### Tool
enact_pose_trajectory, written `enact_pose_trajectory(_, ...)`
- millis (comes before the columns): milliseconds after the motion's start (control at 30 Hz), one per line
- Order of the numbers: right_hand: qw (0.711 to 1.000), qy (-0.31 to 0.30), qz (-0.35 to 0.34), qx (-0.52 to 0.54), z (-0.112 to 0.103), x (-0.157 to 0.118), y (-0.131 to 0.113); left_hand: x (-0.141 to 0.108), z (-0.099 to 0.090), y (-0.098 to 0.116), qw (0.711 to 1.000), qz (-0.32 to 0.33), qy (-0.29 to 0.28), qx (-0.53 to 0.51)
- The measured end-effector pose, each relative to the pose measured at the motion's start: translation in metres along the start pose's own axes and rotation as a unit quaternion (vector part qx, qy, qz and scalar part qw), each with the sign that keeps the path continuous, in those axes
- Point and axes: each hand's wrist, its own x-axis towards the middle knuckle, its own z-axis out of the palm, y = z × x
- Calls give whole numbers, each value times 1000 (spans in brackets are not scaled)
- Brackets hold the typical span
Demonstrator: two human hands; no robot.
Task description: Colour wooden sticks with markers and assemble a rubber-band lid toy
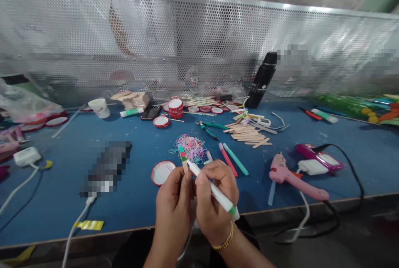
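Observation:
My left hand (pixel 174 199) pinches the lower end of a wooden craft stick (pixel 183 158), held upright. The stick's upper part bears green and red bands above bare wood. In my right hand (pixel 215 201) is a white marker (pixel 218 195) with a green end, its tip pointing up and left, close beside the stick; whether they touch I cannot tell. Just beyond my hands lies a pile of colourful paper clips or small loops (pixel 190 147). A red-rimmed white lid (pixel 163 173) sits left of them. A pink marker (pixel 228 160) and a teal marker (pixel 236 159) lie to the right.
Bare craft sticks (pixel 247 134) are heaped beyond the markers, near green-handled pliers (pixel 208 129). A pink glue gun (pixel 293 180) rests at right with cords around it. At left a phone (pixel 107 166) is plugged into a white cable. A perforated metal screen (pixel 199 43) closes the back.

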Motion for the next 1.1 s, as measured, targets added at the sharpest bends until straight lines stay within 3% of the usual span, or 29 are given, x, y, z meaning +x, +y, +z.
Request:
enact_pose_trajectory(333, 999, -32, 3, -2, 1, 0, 1, 0, -1, 0, 1000, 0, 1, -2)
enact_pose_trajectory(567, 1000, 13, 0, -26, 2, 0, 1, 0, -1, 0, 1000, -5, -2, 12)
enact_pose_trajectory(833, 1000, -24, -2, -8, 2, -1, 1, -1, -1, 2, 1000, 9, 5, 14)
enact_pose_trajectory(1100, 1000, 3, -6, -17, 2, -1, 1, -1, -1, 0, 1000, -4, 0, 12)
